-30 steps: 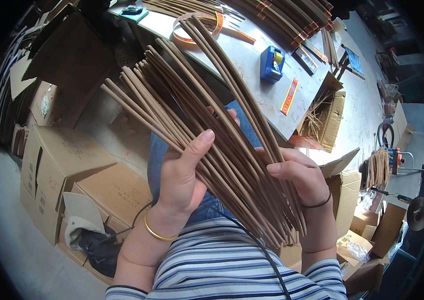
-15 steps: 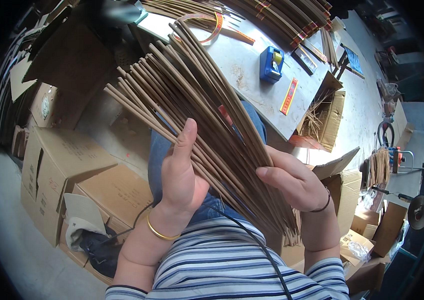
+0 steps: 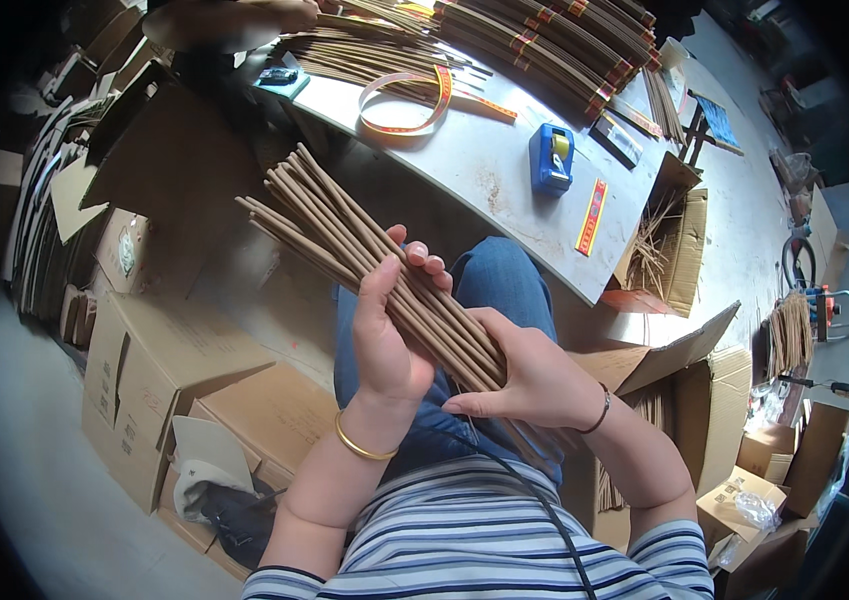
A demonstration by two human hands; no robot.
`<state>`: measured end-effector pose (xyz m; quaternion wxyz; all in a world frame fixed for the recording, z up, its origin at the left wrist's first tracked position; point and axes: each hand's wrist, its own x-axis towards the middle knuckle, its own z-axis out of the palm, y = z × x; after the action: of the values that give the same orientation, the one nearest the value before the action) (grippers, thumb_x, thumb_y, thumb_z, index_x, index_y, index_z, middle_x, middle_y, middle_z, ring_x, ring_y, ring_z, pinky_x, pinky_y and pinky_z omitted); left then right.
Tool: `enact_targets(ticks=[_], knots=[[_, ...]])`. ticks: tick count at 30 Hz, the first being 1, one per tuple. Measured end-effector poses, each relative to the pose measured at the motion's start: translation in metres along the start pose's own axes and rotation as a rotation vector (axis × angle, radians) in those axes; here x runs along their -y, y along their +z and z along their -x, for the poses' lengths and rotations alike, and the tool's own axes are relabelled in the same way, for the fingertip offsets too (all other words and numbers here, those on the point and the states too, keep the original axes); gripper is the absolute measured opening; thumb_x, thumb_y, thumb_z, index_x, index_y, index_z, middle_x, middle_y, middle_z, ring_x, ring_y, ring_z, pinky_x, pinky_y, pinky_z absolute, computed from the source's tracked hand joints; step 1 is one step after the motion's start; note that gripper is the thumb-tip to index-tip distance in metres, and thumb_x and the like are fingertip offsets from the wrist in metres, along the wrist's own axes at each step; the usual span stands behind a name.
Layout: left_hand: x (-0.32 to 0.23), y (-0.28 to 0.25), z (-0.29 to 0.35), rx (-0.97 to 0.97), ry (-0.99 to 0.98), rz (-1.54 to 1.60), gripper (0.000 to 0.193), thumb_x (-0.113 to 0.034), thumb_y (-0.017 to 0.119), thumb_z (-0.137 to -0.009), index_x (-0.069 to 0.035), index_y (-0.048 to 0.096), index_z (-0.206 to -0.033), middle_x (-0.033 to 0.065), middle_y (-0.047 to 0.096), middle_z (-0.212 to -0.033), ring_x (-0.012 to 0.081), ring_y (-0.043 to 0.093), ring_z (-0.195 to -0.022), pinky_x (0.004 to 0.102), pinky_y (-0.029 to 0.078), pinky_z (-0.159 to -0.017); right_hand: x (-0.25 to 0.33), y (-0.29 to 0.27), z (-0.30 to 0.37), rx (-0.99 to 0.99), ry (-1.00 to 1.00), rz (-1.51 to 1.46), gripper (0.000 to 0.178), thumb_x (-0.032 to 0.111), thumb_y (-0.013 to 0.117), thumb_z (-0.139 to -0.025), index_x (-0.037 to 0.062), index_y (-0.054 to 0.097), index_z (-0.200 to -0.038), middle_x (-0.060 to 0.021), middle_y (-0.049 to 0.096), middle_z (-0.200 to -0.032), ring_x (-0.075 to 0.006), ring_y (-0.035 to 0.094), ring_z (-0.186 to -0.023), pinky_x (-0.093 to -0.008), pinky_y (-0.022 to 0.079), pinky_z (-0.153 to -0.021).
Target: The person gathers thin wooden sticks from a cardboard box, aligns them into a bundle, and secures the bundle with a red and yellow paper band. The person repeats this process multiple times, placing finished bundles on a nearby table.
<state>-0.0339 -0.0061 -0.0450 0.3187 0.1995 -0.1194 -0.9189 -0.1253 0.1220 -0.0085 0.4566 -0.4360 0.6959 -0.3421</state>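
Note:
A bundle of thin brown incense sticks (image 3: pixel 329 218) slants across my lap, its upper ends spread a little at the far left. My left hand (image 3: pixel 389 345) wraps round the middle, thumb on the near side and fingertips showing over the far side. Lower down, my right hand (image 3: pixel 539 382) grips the same bundle, thumb below and fingers over the top. Below the right hand, the lower ends of the sticks are partly hidden.
Ahead, a white table (image 3: pixel 464 185) bears banded stick bundles (image 3: pixel 544 45), loose sticks, a curled label strip (image 3: pixel 404 128), a blue tape dispenser (image 3: pixel 552 160) and a flat label (image 3: pixel 591 217). Cardboard boxes (image 3: pixel 169 360) stand left; an open carton (image 3: pixel 719 400) stands right. Something blurred (image 3: pixel 234 22) shows top left.
The wide fan of sticks has become a narrower bundle. My left fingers have closed round it, where the palm was against its side. My right hand has shifted slightly down and left.

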Motion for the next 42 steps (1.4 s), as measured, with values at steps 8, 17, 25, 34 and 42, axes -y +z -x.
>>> enact_targets(ticks=[8, 17, 25, 34, 42], knots=[[-0.060, 0.062, -0.082, 0.532, 0.059, -0.139, 0.021, -0.018, 0.055, -0.095, -0.006, 0.051, -0.112, -0.0004, 0.049, -0.075, 0.0094, 0.051, -0.068, 0.0252, 0.047, -0.070, -0.018, -0.030, -0.061, 0.158, -0.165, -0.462, 0.034, 0.011, 0.073, -0.076, 0.0011, 0.054, -0.102, -0.0031, 0.061, -0.078, -0.0120, 0.059, -0.066, -0.0248, 0.050, -0.061], [-0.008, 0.148, -0.128, 0.790, 0.673, -0.903, 0.035, -0.003, 0.071, -0.081, 0.002, 0.053, -0.110, 0.0032, 0.062, -0.082, 0.0097, 0.060, -0.076, 0.0234, 0.051, -0.073, -0.062, -0.105, -0.159, -0.667, -0.740, -0.117, 0.031, 0.007, 0.072, -0.070, 0.0046, 0.059, -0.098, -0.0146, 0.064, -0.085, -0.0285, 0.065, -0.076, -0.0328, 0.050, -0.069], [0.011, 0.133, -0.169, 0.811, 0.478, -0.931, 0.029, -0.006, 0.073, -0.083, 0.000, 0.055, -0.105, 0.0030, 0.063, -0.078, 0.0090, 0.062, -0.078, 0.0239, 0.051, -0.074, -0.087, -0.067, -0.194, -1.212, -0.554, -0.115, 0.056, 0.016, 0.084, -0.069, 0.0058, 0.052, -0.115, -0.0128, 0.062, -0.104, -0.0250, 0.063, -0.093, -0.0353, 0.051, -0.079], [-0.017, 0.156, -0.194, 1.110, 0.012, -0.833, 0.037, -0.009, 0.083, -0.072, -0.003, 0.059, -0.100, 0.0028, 0.063, -0.083, 0.0062, 0.060, -0.073, 0.0199, 0.049, -0.066, -0.091, -0.122, -0.178, -0.534, -0.555, -0.313, 0.035, 0.015, 0.079, -0.076, 0.0060, 0.057, -0.101, -0.0083, 0.065, -0.094, -0.0139, 0.062, -0.080, -0.0283, 0.050, -0.071], [0.041, 0.164, -0.160, 0.632, 1.079, -0.991, 0.043, -0.010, 0.079, -0.079, -0.005, 0.047, -0.107, 0.0044, 0.062, -0.088, 0.0096, 0.061, -0.077, 0.0225, 0.050, -0.071, -0.075, -0.082, -0.201, -1.121, -0.528, -0.505, 0.028, 0.012, 0.074, -0.080, 0.0023, 0.059, -0.102, -0.0123, 0.066, -0.075, -0.0172, 0.063, -0.066, -0.0296, 0.051, -0.062]])
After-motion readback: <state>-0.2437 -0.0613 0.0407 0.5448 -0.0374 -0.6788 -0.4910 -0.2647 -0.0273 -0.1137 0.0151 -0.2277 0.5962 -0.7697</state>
